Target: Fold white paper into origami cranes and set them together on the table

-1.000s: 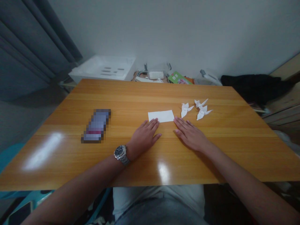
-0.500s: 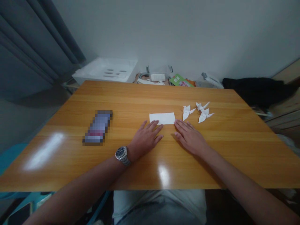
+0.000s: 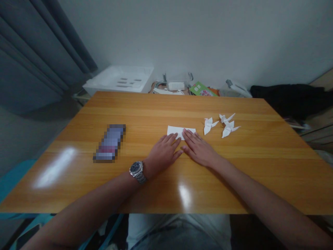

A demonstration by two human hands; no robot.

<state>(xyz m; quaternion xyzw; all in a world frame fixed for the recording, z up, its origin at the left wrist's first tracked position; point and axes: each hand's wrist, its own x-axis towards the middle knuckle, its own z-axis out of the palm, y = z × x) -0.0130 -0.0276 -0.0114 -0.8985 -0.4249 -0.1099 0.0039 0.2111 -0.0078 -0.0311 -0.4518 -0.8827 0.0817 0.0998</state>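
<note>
A white folded sheet of paper (image 3: 174,130) lies flat on the wooden table (image 3: 234,166). My left hand (image 3: 163,152), with a metal watch on its wrist, rests flat with fingers stretched out, the tips touching the paper's near edge. Beside it my right hand (image 3: 198,149) also lies flat and open, its fingers over the paper's right half, thumbs of both hands close together. To the right of the paper stand several small white paper cranes (image 3: 209,125), clear of both hands.
A blurred-out flat object (image 3: 110,142) lies on the table to the left. Behind the table's far edge are a white tray-like box (image 3: 119,78), small clutter and a green booklet (image 3: 200,89). Dark cloth (image 3: 288,97) lies at far right; a curtain hangs left.
My right hand has slid left onto the paper, ending next to the left hand. The left hand has hardly moved. The camera tilted slightly.
</note>
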